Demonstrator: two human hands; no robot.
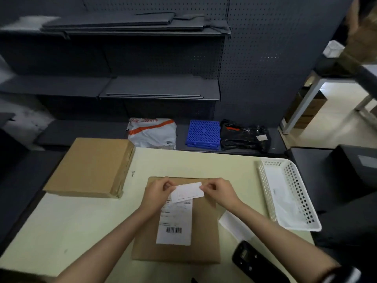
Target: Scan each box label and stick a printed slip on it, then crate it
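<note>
Both hands pinch a white slip (187, 191) over the far edge of the box (177, 237) on the desk (81, 221): left hand (158, 193) at its left end, right hand (219, 192) at its right. Bare desk lies near left. The scanner (253, 262), near right, is partly hidden by the right forearm; slip print is unreadable.

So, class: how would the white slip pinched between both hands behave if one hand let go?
The slip looks thin, so it would probably droop from the remaining hand. It seems very light and may flutter. The left hand and right hand hold it taut.
</note>
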